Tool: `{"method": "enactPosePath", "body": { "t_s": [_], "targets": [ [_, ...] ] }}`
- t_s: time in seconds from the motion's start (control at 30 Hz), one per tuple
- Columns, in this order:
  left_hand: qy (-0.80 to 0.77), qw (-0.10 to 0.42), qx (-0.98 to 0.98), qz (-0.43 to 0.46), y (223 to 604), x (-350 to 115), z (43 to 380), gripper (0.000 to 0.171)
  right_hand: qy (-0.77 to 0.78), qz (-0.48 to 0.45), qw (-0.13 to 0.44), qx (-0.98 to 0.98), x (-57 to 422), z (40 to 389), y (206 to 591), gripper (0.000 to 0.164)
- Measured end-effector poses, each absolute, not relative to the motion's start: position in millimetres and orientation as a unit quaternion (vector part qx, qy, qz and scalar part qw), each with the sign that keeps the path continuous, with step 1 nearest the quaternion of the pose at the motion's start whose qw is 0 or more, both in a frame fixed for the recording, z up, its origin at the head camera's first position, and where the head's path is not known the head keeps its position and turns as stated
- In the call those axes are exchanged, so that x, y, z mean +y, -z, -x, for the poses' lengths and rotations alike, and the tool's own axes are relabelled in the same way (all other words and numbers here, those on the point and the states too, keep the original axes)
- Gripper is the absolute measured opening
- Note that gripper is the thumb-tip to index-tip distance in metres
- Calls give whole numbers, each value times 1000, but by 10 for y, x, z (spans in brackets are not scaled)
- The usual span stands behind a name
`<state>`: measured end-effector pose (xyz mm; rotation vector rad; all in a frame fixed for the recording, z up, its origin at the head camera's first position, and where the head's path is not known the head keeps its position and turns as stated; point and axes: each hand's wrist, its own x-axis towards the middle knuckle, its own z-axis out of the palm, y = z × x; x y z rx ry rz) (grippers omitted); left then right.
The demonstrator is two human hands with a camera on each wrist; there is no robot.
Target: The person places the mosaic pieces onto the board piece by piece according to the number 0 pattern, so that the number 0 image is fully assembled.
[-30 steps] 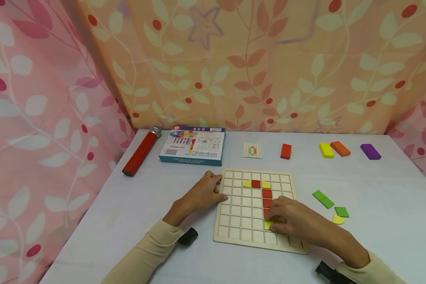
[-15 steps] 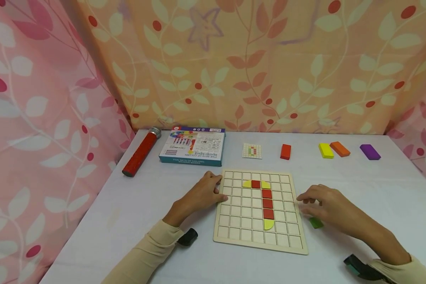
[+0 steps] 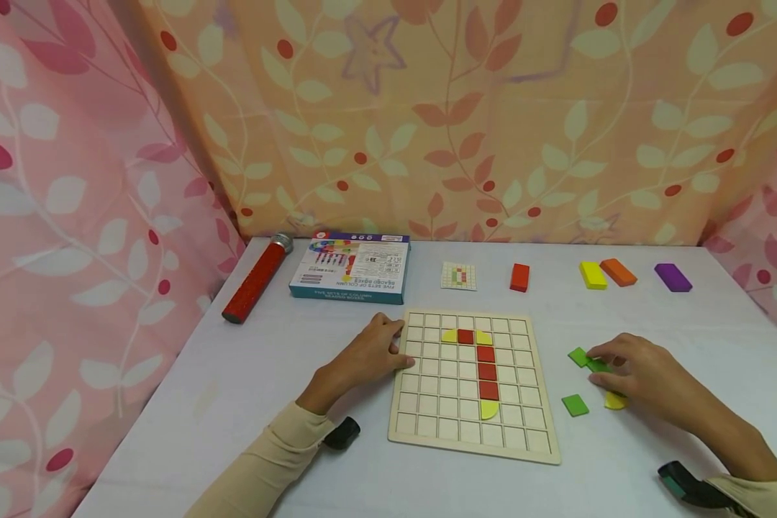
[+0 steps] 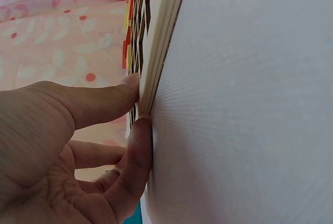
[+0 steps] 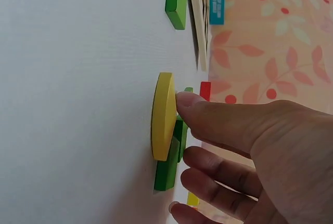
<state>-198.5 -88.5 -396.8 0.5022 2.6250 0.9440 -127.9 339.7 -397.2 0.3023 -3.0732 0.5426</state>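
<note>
My left hand (image 3: 369, 352) pinches the left edge of a wooden grid board (image 3: 449, 367), thumb on top and a finger at its side in the left wrist view. On the board sit several red square tiles (image 3: 488, 372) and yellow rounded tiles (image 3: 489, 409). Right of the board, my right hand (image 3: 647, 370) has thumb and fingertips around a green tile (image 3: 598, 365), partly hidden. Close by are another green tile (image 3: 578, 356) and a yellow rounded tile (image 5: 164, 115), just in front of the thumb. One more green tile (image 3: 575, 405) lies nearer the board.
Along the back lie a red cylinder (image 3: 257, 284), a flat printed box (image 3: 351, 267), a small pattern card (image 3: 458, 276), a red block (image 3: 520, 278), a yellow block (image 3: 593, 275), an orange block (image 3: 618, 272) and a purple block (image 3: 673, 278). A patterned curtain (image 3: 453, 122) hangs behind.
My right hand has left the yellow tile on the board and moved right to the green tiles. A green tile beside the board now shows uncovered. The left hand stays put.
</note>
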Motion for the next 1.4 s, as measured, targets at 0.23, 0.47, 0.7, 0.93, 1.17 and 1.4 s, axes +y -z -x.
{"method": "enactPosePath", "body": {
  "t_s": [0.23,0.47,0.7,0.93,1.17,1.4],
  "targets": [
    [-327,151,915,-180,3988,-884,1989,71,-164,-88,16,-982,3443,1290,4006,37],
    [-325,149,915,-185,3993,-888,1988,70,-171,-81,0,-982,3454,1308,3978,40],
    [-326,151,916,-180,3986,-884,1988,74,-207,-100,-4,-973,3232,1317,3841,33],
    [-322,148,917,-183,3999,-892,1996,74,-235,-156,-15,-959,2718,1289,3774,30],
    [-320,146,918,-182,4001,-897,1997,74,-249,-238,-34,-938,2223,1261,3787,24],
    [-321,147,918,-182,3987,-899,1993,71,-248,-291,-73,-921,1913,1216,3819,22]
  ]
}}
